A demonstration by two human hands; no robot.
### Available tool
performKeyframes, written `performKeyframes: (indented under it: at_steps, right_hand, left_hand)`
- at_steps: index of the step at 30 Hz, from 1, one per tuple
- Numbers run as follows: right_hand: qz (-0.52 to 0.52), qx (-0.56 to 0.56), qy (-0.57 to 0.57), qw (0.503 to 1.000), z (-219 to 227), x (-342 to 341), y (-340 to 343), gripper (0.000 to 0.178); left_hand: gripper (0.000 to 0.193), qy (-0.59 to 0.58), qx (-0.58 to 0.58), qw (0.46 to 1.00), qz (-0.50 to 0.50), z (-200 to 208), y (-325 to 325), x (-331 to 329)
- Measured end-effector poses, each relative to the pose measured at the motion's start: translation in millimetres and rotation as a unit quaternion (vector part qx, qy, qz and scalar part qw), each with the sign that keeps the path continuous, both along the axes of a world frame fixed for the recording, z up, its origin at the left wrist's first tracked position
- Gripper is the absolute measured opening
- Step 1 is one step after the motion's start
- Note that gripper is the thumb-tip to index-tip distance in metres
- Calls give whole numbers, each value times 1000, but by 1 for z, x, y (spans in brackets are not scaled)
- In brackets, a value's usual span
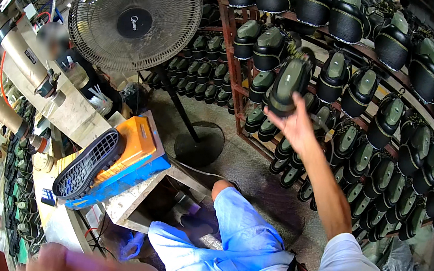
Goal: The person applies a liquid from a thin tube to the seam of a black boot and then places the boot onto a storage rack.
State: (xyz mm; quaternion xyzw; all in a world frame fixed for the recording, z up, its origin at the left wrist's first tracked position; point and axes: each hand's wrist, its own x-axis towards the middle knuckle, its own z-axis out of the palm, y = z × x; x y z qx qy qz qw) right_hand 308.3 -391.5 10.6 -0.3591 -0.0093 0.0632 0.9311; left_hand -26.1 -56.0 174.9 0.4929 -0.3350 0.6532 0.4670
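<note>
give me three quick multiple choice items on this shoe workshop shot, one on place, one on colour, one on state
1. Where does the black rubber sole lie?
A on the orange block
B on the floor
C on the rack

2. What colour is the shoe in the right hand?
A red
B olive green and black
C white

3. How is that olive green and black shoe held?
A resting on the rack
B raised clear in the hand's grip
C lying on the lap

A: it rests on the orange block. B: olive upper, black trim. B: fingers wrap it, lifted before the rack.

Standing fan [135, 14], black sole [89, 163] — orange block [135, 145]
</note>
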Motion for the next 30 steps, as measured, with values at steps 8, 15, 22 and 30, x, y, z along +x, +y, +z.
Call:
performKeyframes:
  at_steps: [8,15,22,30]
  right_hand:
    - [310,-335,-179,872,-72,-149,4,81]
    - [526,-427,-437,592,53,-125,110,83]
    - [210,-303,-454,811,56,-27,298,67]
    - [187,-380,-523,740,32,-17,341,76]
  left_hand:
    - [93,347,556,672,345,-44,0,127]
    - [48,253,561,600,511,-25,84,8]
    - [112,407,236,581,664,-49,156,-55]
    - [113,542,279,521,597,-22,232,-13]
